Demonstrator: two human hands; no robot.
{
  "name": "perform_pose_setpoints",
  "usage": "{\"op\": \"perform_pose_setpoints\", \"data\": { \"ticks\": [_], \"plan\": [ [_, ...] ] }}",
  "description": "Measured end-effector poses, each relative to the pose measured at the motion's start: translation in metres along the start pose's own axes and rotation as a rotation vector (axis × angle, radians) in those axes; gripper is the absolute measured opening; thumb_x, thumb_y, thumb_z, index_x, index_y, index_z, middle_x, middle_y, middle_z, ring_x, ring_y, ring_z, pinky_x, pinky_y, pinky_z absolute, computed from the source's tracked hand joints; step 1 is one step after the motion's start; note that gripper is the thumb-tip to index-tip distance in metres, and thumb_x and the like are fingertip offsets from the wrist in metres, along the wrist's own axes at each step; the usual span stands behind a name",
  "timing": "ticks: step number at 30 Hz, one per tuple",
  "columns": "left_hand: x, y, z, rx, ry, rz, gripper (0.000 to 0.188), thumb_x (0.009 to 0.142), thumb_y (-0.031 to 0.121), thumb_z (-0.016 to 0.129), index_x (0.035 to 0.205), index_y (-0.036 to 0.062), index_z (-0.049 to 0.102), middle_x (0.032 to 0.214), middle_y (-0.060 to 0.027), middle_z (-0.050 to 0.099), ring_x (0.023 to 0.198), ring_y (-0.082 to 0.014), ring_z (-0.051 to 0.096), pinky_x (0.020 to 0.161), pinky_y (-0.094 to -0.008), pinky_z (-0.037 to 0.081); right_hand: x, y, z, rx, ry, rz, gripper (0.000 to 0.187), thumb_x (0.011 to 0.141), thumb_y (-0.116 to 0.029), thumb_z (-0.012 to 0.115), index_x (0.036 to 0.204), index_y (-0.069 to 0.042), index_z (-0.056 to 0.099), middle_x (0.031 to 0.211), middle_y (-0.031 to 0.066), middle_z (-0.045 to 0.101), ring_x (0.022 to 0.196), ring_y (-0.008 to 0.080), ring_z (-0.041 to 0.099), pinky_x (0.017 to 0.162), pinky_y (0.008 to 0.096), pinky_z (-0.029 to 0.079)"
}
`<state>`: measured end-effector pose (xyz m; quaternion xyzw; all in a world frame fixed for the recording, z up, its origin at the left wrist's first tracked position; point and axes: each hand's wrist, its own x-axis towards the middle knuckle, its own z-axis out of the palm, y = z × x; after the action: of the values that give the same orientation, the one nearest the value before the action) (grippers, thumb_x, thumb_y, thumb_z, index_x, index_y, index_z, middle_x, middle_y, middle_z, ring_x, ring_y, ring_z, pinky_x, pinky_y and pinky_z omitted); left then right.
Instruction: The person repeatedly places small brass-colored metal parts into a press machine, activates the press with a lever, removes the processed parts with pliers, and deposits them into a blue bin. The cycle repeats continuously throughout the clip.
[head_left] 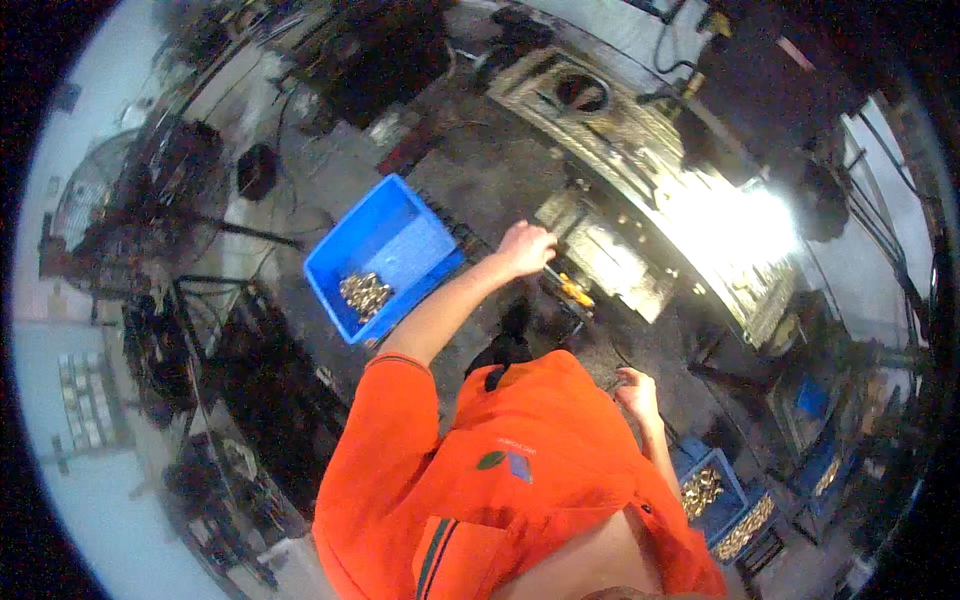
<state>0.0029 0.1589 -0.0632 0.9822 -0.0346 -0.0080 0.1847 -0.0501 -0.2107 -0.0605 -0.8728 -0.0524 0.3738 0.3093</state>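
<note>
The bare left forearm (455, 305) reaches forward, slanting to the right; at its end, the bare left hand (527, 248) shows its back, fingers curled, their closure indistinct. The bare right forearm (656, 440) is less extended; the bare right hand (638, 393) lies lower and farther right, fingers bent leftward.

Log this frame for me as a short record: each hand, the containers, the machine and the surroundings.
Left hand: reaching forward at the near side of the machine; grip unclear
Right hand: lower, at the right side of the orange shirt; fingers curled, contents unclear
Left container: blue bin, small brass-coloured pieces gathered toward one end
Lower-right container: blue bin with similar pieces
Machine: metal machine ahead, partly washed out by glare
Surroundings: fan at far left
</note>
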Motion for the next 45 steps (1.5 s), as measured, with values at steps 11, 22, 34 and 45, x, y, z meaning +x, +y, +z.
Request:
{"op": "perform_pose_setpoints", "data": {
  "ticks": [11,22,34,45],
  "plan": [
    [-0.228,-0.234,-0.065,-0.053,0.02,-0.896,0.027,0.065,0.012,0.061,0.091,0.0128,0.067,0.099,-0.0127,0.063,0.093,-0.0291,0.059,0.081,-0.0383,0.047,0.029,-0.054,0.033,-0.177,0.076,-0.179,0.039,0.06,-0.005,0.057,0.099,-0.004,0.064,0.092,0.0153,0.065,0.078,0.0219,0.064,0.069,0.0298,0.049],
    [-0.271,-0.251,-0.052,0.081,-0.384,-0.971,0.026,0.068,0.016,0.059,0.092,0.0086,0.065,0.098,-0.0134,0.063,0.094,-0.0277,0.06,0.078,-0.0392,0.049,0.046,-0.14,0.052,-0.326,0.024,-0.282,0.038,0.058,-0.004,0.058,0.096,-0.005,0.064,0.09,0.0168,0.064,0.084,0.0275,0.063,0.074,0.0326,0.049],
    [-0.263,-0.252,-0.051,0.197,-0.339,-0.804,0.022,0.065,0.015,0.062,0.087,0.0084,0.064,0.085,-0.0134,0.065,0.083,-0.0298,0.063,0.071,-0.0393,0.05,0.023,-0.157,0.053,-0.194,0.015,-0.15,0.035,0.063,-0.004,0.056,0.097,-0.003,0.062,0.08,0.0159,0.064,0.074,0.0266,0.063,0.067,0.0328,0.049],
    [-0.08,-0.042,-0.114,-0.482,0.248,-0.061,0.03,0.065,0.013,0.072,0.09,0.0064,0.057,0.079,-0.0101,0.063,0.072,-0.0284,0.062,0.062,-0.035,0.048,0.028,-0.211,0.019,1.239,-0.461,-0.029,0.05,0.081,-0.029,0.052,0.122,-0.001,0.046,0.112,0.0219,0.054,0.097,0.0297,0.057,0.086,0.0389,0.045]
  ]
}}
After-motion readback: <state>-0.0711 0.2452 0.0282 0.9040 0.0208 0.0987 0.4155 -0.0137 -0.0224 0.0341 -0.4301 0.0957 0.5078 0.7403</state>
